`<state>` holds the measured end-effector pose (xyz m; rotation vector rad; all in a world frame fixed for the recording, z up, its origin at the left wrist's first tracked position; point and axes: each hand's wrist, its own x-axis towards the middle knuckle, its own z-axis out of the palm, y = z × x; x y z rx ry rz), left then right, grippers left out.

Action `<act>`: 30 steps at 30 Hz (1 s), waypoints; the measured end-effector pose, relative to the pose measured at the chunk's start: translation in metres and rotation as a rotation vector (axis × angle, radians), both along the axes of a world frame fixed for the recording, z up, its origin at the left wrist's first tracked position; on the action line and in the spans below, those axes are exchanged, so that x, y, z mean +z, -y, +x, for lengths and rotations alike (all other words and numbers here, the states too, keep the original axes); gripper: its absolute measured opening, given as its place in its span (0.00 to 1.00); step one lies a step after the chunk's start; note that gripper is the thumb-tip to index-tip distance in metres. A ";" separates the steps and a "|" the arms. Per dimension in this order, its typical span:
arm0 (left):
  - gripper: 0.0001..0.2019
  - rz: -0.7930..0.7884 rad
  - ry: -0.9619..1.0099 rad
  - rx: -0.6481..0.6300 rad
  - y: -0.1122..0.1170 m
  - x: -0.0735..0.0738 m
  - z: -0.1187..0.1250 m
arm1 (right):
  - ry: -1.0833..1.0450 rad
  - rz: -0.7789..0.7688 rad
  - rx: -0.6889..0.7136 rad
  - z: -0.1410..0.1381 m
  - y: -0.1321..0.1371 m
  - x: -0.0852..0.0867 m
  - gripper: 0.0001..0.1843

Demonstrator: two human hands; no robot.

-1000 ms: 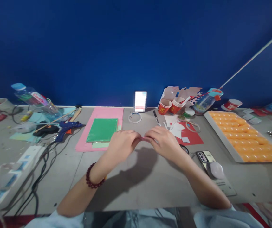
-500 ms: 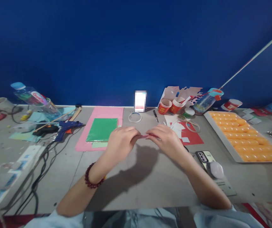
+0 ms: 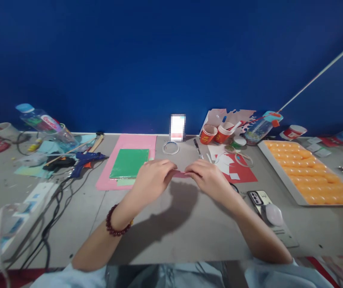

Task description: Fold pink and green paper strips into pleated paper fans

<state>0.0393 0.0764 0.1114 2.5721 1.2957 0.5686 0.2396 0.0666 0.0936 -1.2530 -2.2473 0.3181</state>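
Between my two hands stretches a small pink strip point(image 3: 180, 174), thin and flat like paper, held above the grey table. My left hand point(image 3: 155, 178) pinches its left end, and a dark red bead bracelet circles that wrist. At the strip's right end, my right hand point(image 3: 206, 176) grips with thumb and fingers. Most of the strip is hidden by the fingers. Beside my left hand lies a packet of green paper point(image 3: 129, 163) on a pink sheet point(image 3: 105, 180). A roll of clear tape point(image 3: 170, 148) lies beyond the hands.
A blue glue gun point(image 3: 83, 162), cables and a power strip point(image 3: 18, 224) occupy the left. Rightward are red paper cups point(image 3: 208, 135), a black pen point(image 3: 198, 148), red paper point(image 3: 246, 176), a phone point(image 3: 258, 198) and a tray of orange balls point(image 3: 309, 172). A blurred screen point(image 3: 177, 127) stands at the back.
The pink strip now shows slightly wider and flatter between the fingers. Both hands keep nearly the same place; the view has shifted very slightly.
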 end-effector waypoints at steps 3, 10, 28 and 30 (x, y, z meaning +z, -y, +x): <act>0.09 0.002 0.016 -0.030 -0.001 0.000 0.003 | -0.025 -0.028 -0.006 -0.001 -0.001 0.000 0.09; 0.11 -0.007 0.035 0.025 -0.002 -0.001 0.003 | -0.101 -0.154 -0.005 -0.002 0.001 0.009 0.06; 0.12 -0.220 0.140 0.000 -0.014 0.003 -0.012 | -0.185 -0.325 -0.036 0.013 -0.008 0.009 0.07; 0.12 -0.231 0.138 0.007 -0.015 0.005 -0.014 | -0.183 -0.385 -0.034 0.016 -0.008 0.010 0.06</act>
